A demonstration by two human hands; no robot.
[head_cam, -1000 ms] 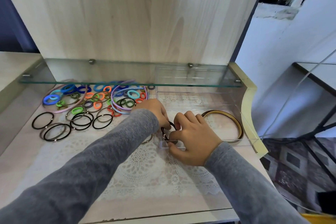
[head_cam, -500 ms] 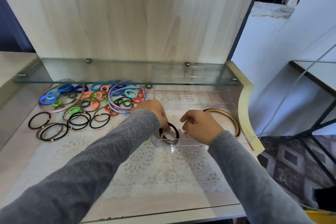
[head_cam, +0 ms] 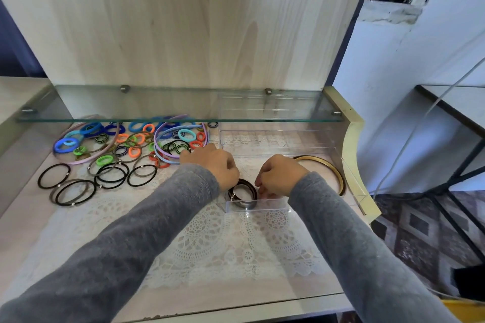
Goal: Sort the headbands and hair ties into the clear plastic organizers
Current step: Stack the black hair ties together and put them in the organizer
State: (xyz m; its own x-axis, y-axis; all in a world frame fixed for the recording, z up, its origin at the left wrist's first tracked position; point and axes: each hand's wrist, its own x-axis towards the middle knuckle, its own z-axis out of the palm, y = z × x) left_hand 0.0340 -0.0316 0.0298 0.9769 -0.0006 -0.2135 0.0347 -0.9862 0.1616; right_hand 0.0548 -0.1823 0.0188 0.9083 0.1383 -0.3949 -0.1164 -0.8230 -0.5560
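Note:
A small bundle of dark hair ties lies in the front left corner of a clear plastic organizer. My left hand hovers over the bundle's left edge with curled fingers that pinch it; the fingertips are hidden. My right hand is inside the organizer just right of the bundle, with loosely curled fingers and nothing in them. A brown and gold headband lies at the organizer's right end. Loose colourful hair ties, pastel headbands and black hair ties are spread over the table's left.
A glass shelf hangs low over the back of the table, above the pile. A second clear organizer stands behind the first, under the shelf. A white lace mat covers the table's middle. The table ends in a cream rim at right.
My right hand has let go of the dark hair ties and shifted right. The bundle now lies in the organizer's corner, with my left hand still on it.

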